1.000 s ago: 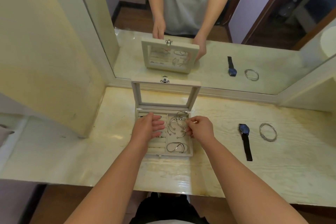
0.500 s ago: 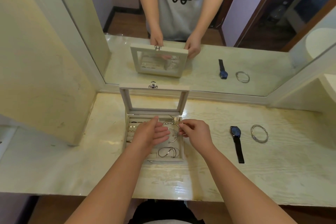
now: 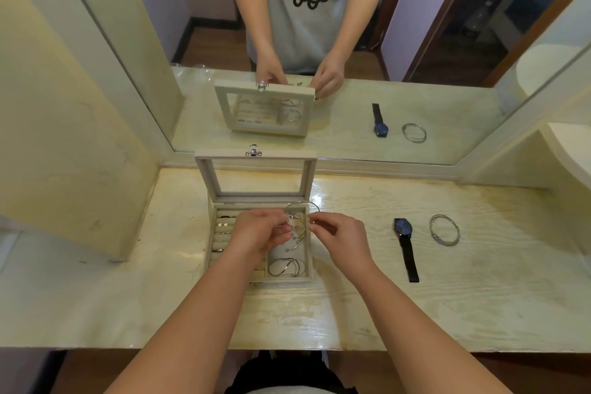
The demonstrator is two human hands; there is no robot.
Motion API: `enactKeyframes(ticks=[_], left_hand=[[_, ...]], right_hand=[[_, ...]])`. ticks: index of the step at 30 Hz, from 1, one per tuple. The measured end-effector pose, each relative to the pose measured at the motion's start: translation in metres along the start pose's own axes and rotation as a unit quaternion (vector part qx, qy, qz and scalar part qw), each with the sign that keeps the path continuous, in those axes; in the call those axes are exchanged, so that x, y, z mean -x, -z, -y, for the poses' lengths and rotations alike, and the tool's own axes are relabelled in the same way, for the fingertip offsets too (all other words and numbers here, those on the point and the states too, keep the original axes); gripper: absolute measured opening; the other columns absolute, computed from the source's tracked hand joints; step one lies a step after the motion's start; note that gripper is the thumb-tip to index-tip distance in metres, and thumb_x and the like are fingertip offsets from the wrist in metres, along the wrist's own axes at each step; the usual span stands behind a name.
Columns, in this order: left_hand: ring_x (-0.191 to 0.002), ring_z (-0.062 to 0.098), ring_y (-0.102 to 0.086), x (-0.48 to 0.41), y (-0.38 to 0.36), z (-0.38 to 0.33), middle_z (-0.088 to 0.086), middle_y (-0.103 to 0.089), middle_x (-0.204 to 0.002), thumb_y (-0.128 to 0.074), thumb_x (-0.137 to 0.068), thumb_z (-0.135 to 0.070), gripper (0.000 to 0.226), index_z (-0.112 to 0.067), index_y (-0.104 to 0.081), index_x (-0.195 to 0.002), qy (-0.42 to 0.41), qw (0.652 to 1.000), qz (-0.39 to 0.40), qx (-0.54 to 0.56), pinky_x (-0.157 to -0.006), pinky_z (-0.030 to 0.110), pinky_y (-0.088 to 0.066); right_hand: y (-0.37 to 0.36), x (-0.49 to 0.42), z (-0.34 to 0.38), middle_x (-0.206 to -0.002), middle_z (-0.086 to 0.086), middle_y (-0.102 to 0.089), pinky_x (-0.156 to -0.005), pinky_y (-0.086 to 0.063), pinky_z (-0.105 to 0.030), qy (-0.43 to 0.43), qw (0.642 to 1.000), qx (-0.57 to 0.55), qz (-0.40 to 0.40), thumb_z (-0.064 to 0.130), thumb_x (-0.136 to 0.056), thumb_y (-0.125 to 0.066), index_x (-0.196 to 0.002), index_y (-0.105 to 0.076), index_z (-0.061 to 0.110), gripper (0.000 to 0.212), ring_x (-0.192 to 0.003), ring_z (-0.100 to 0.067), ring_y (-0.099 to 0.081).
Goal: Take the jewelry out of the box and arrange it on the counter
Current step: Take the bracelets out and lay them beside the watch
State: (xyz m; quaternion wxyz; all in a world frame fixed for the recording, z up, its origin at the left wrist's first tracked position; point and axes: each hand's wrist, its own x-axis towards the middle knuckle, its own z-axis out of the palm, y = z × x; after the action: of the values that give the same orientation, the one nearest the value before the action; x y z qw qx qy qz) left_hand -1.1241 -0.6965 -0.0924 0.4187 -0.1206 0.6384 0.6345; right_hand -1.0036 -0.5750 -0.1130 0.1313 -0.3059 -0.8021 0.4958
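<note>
Left hand (image 3: 259, 231): fingers curled now, pinching the silver bangle (image 3: 302, 205); a half-second back it lay flatter over the box.
Right hand (image 3: 339, 233): pinching the bangle's other side.
Silver bangle: up it comes, raised above the jewelry box (image 3: 281, 280), over its back-right compartment.
Counter (image 3: 351, 313): watch (image 3: 405, 241) and wire bracelets (image 3: 444, 230) lie right of the box, unmoved.

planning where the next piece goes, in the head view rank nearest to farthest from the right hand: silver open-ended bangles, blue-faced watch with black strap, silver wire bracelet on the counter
1. Silver open-ended bangles: over the box, pinched by the right hand.
2. Blue-faced watch with black strap: on the counter, to its right.
3. Silver wire bracelet: farther right, past the watch.
</note>
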Motion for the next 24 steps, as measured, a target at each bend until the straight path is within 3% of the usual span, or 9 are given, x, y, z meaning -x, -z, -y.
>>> enactKeyframes(ticks=[6, 11, 17, 24], left_hand=[[-0.061, 0.018, -0.068, 0.000, 0.002, -0.001, 0.016, -0.068, -0.080, -0.068, -0.081, 0.007, 0.011, -0.003, -0.069, -0.087, -0.036, 0.999, -0.002, -0.032, -0.056, 0.027, -0.060], [-0.059, 0.016, -0.067, 0.002, -0.003, -0.004, 0.011, -0.068, -0.077, -0.068, -0.082, 0.006, 0.012, -0.004, -0.071, -0.087, -0.060, 0.996, 0.022, -0.056, -0.055, 0.026, -0.059], [-0.059, 0.016, -0.067, 0.003, -0.031, 0.005, 0.009, -0.069, -0.075, -0.067, -0.083, 0.005, 0.013, -0.006, -0.072, -0.088, -0.068, 0.993, 0.055, -0.082, -0.056, 0.027, -0.058], [-0.056, 0.014, -0.066, 0.008, -0.094, 0.023, 0.010, -0.067, -0.072, -0.067, -0.082, 0.005, 0.013, -0.007, -0.073, -0.085, -0.084, 0.984, 0.095, -0.128, -0.054, 0.024, -0.055]], right_hand=[[-0.001, 0.000, 0.011, -0.089, 0.001, -0.074, -0.082, -0.053, -0.017, -0.071, 0.982, -0.171, -0.019, 0.018, -0.086, -0.069, -0.129, -0.053, 0.029, 0.046, -0.084, -0.008, -0.071], [0.005, -0.003, 0.020, -0.075, -0.009, -0.070, -0.067, -0.059, -0.027, -0.149, 0.948, -0.278, -0.038, 0.007, -0.092, -0.060, -0.108, -0.065, -0.003, 0.020, -0.066, -0.019, -0.069], [0.030, 0.006, 0.011, -0.070, -0.007, -0.064, -0.059, -0.056, -0.024, -0.200, 0.929, -0.300, -0.089, 0.008, -0.088, -0.066, -0.088, -0.072, 0.007, 0.006, -0.059, -0.015, -0.061], [0.082, 0.017, -0.021, -0.070, -0.006, -0.063, -0.057, -0.055, -0.023, -0.237, 0.901, -0.335, -0.139, 0.010, -0.086, -0.069, -0.094, -0.071, 0.002, 0.012, -0.054, -0.011, -0.060]])
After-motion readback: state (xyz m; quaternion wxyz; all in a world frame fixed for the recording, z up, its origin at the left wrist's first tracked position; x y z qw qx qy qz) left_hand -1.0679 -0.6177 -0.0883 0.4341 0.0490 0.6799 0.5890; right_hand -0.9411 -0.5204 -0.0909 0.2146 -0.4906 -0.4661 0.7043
